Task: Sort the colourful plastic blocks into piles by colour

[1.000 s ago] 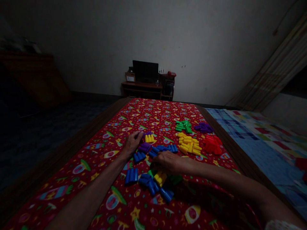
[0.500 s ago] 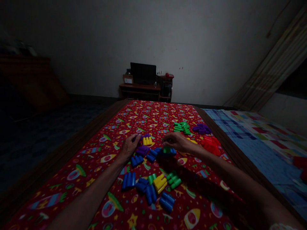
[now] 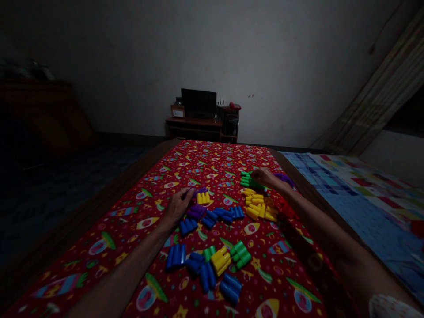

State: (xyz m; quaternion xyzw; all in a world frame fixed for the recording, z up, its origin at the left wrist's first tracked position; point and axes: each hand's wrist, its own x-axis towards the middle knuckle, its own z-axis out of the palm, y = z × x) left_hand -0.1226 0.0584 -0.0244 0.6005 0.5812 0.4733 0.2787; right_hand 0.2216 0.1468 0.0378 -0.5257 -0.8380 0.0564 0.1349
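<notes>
My right hand (image 3: pixel 263 176) is at the pile of green toy blocks (image 3: pixel 245 179) on the far right, fingers pinched downward on a green block that they partly hide. My left hand (image 3: pixel 179 204) rests on the cloth with curled fingers, close beside purple blocks (image 3: pixel 197 212); what its fingers hold, if anything, is hidden. A yellow block (image 3: pixel 203 198) lies just right of its fingertips. Several blue blocks (image 3: pixel 222 215) form a row between the hands. Nearer me lie more blue blocks (image 3: pixel 231 288), a yellow block (image 3: pixel 221 260) and green blocks (image 3: pixel 240 254).
A red patterned cloth (image 3: pixel 212 161) covers the long table. On its right are yellow blocks (image 3: pixel 260 206), red blocks (image 3: pixel 287 208) and purple blocks (image 3: pixel 285 179), the last two partly behind my right arm. A bed (image 3: pixel 331 198) stands alongside. A desk with a monitor (image 3: pixel 198 102) is at the wall.
My right hand has moved from above the blue row to the green pile at the far right, carrying a green block. The yellow pile is now uncovered. My left hand has hardly moved.
</notes>
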